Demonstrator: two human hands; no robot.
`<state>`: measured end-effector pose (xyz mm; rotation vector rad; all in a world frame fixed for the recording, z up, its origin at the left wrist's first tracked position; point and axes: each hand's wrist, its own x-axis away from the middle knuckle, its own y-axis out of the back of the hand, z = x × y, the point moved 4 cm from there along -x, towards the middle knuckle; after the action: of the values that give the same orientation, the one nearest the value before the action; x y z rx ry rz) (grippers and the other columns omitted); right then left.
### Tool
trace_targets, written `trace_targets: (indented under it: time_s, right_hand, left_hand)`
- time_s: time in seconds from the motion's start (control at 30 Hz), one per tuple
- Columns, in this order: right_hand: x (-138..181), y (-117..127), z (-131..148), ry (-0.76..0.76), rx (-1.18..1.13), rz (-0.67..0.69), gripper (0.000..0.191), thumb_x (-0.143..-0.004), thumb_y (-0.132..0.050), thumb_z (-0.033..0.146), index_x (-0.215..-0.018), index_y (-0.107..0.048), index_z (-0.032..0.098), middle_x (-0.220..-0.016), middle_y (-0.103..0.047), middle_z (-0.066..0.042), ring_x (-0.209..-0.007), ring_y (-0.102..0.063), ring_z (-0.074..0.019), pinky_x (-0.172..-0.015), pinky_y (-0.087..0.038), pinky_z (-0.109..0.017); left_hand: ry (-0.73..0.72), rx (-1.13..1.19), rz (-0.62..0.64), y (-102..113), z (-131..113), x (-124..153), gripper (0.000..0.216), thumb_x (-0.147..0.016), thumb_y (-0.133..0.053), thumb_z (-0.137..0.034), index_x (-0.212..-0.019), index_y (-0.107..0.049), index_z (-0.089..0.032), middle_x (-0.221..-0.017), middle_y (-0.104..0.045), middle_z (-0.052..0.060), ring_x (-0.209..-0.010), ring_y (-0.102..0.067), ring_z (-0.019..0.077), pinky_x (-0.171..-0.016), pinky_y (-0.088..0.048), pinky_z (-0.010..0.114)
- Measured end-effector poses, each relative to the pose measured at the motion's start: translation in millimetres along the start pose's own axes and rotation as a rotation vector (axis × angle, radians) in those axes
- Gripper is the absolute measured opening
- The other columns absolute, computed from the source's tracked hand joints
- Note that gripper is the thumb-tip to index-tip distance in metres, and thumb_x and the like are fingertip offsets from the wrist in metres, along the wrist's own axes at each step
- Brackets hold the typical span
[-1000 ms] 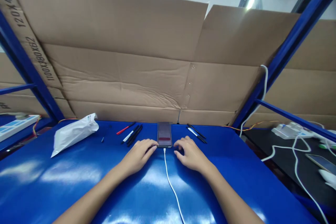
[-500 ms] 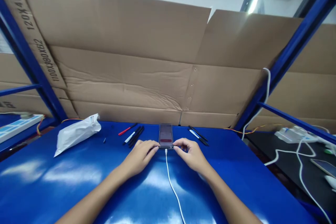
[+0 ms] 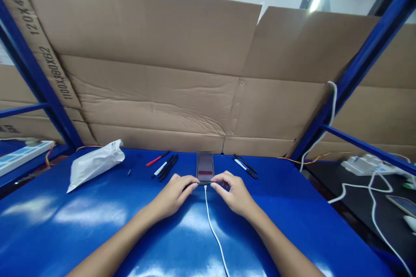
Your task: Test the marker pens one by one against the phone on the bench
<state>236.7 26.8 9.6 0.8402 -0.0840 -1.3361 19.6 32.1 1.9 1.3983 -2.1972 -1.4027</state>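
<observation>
Pinching pen (image 3: 204,183) level at lower centre of frame: left hand's (image 3: 175,192) grip clamped on one end, right hand's (image 3: 235,191) on other. Phone (image 3: 205,165) just above, cable (image 3: 213,231) trailing to bottom edge.

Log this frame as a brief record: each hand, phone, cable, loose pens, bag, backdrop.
Left hand: pinching one end of a slim black pen
Right hand: pinching that pen's other end
Phone: just beyond the held pen
White cable: runs toward the phone; connection unclear
Loose pens, left: red pen, white-and-black pen, black pens
Loose pens, right: one white-and-black, one black
White bag: left side of the blue table
Backdrop: cardboard
</observation>
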Motion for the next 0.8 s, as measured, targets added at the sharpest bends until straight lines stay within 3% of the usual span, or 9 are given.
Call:
trace_targets:
  time_s: [0.13, 0.23, 0.33, 0.43, 0.5, 0.67, 0.8]
  right_hand:
    - [0.0, -6.6, -3.1, -0.031, 0.075, 0.075, 0.049, -0.105, -0.049, 0.041, -0.064, -0.066, 0.020, -0.063, -0.065, -0.002, -0.067, -0.061, -0.0178, -0.069, -0.040, -0.029]
    - [1.2, -8.6, -4.8, -0.057, 0.069, 0.115, 0.061, -0.109, -0.036, 0.045, -0.060, -0.062, 0.020, -0.060, -0.064, -0.002, -0.063, -0.062, -0.0170, -0.070, -0.041, -0.029]
    - [1.9, -2.7, -0.4, -0.052, 0.006, 0.087, 0.050, -0.109, -0.037, 0.044, -0.082, -0.072, 0.020, -0.077, -0.073, -0.003, -0.074, -0.066, -0.0185, -0.072, -0.043, -0.028]
    - [2.0, 2.0, 5.6, -0.050, -0.032, 0.088, 0.026, -0.100, -0.057, 0.040, -0.104, -0.072, 0.020, -0.091, -0.075, -0.003, -0.076, -0.064, -0.0181, -0.068, -0.043, -0.026]
    - [1.9, 0.9, 7.2, -0.045, -0.024, 0.112, 0.024, -0.099, -0.059, 0.039, -0.096, -0.072, 0.019, -0.085, -0.073, -0.002, -0.072, -0.061, -0.0173, -0.065, -0.041, -0.026]
    - [1.7, -6.6, 2.3, -0.076, -0.021, 0.159, 0.060, -0.109, -0.035, 0.046, -0.060, -0.057, 0.019, -0.057, -0.057, 0.000, -0.059, -0.055, -0.0156, -0.063, -0.037, -0.028]
    - [1.9, -2.8, 4.3, -0.058, -0.045, 0.133, 0.041, -0.105, -0.048, 0.046, -0.082, -0.068, 0.019, -0.076, -0.069, -0.001, -0.071, -0.060, -0.0178, -0.066, -0.040, -0.027]
  left_hand:
    - [-0.045, -0.025, 0.030, -4.7, -2.7, -0.4, 0.034, -0.109, -0.040, -0.038, -0.120, -0.069, -0.023, -0.117, -0.075, 0.005, -0.092, -0.061, 0.0230, -0.085, -0.041, 0.033]
    - [-0.058, -0.041, 0.046, -7.4, -5.6, -1.5, 0.032, -0.110, -0.040, -0.037, -0.119, -0.068, -0.023, -0.117, -0.075, 0.005, -0.090, -0.062, 0.0220, -0.084, -0.040, 0.034]
    - [-0.045, -0.042, 0.042, -7.5, -6.7, -2.1, 0.033, -0.110, -0.039, -0.037, -0.120, -0.067, -0.023, -0.119, -0.075, 0.005, -0.091, -0.062, 0.0220, -0.084, -0.040, 0.034]
    - [-0.005, -0.036, 0.026, -4.8, -4.9, -1.3, 0.034, -0.110, -0.039, -0.038, -0.120, -0.067, -0.023, -0.119, -0.075, 0.005, -0.092, -0.061, 0.0226, -0.085, -0.041, 0.034]
    - [0.002, -0.024, 0.019, -3.0, -4.2, -0.4, 0.035, -0.110, -0.039, -0.039, -0.120, -0.068, -0.023, -0.119, -0.075, 0.005, -0.093, -0.060, 0.0227, -0.085, -0.041, 0.034]
    - [-0.068, -0.025, 0.035, -3.6, -6.8, -0.4, 0.033, -0.109, -0.040, -0.037, -0.120, -0.068, -0.022, -0.117, -0.075, 0.006, -0.092, -0.063, 0.0224, -0.085, -0.041, 0.034]
    - [-0.046, -0.039, 0.017, -4.4, -6.2, -1.7, 0.033, -0.109, -0.040, -0.036, -0.119, -0.069, -0.022, -0.119, -0.076, 0.006, -0.094, -0.066, 0.0233, -0.084, -0.042, 0.034]
